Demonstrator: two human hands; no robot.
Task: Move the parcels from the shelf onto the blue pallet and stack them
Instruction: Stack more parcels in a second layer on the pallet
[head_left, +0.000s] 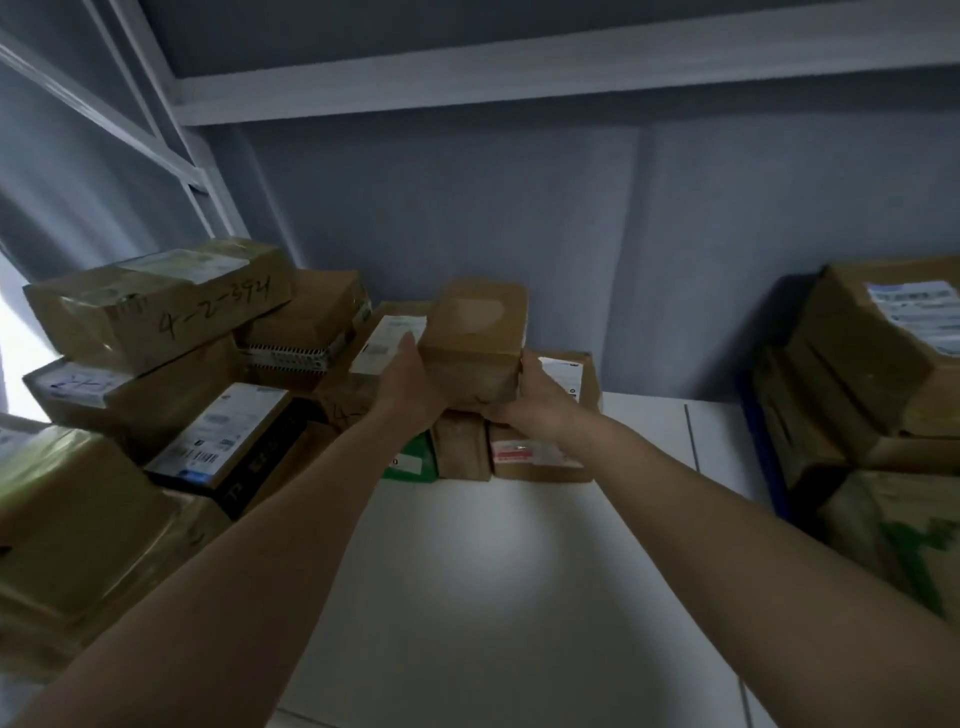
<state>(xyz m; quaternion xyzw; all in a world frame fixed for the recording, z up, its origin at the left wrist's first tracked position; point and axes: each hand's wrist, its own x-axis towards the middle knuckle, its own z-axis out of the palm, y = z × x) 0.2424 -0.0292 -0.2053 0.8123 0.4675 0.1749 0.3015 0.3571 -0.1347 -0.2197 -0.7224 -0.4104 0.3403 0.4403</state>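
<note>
Head view: both arms reach forward over the white shelf (467, 597). A small brown parcel (475, 338) is held between the two hands, raised just above the heap at the back wall. Left hand (408, 387) presses the parcel's left face, thumb up along the edge, fingers wrapped under and mostly hidden. Right hand (535, 402) cups the lower right corner, fingers curled beneath; fingertips not visible. The parcel's long axis runs away from the camera, tilted, far end up, near end face down toward the wrists. A pale tape patch shows on its top face.

Directly below the fingers: three small parcels in a row, a green-sided one (410, 460), a plain brown one (462, 447) and one with a red-and-white label (540, 452). Beyond the left thumb lies a labelled parcel (387, 343).

Left of the left hand: a stack of roughly seven parcels, blurred at the edges. On top is a box marked "4-2-394" (161, 306); lower down is a black box with a white label (228, 441).

Well right of the right hand: about four stacked parcels (883, 364), with a blue edge (761, 457) showing beside them; cannot tell what it belongs to.
</note>
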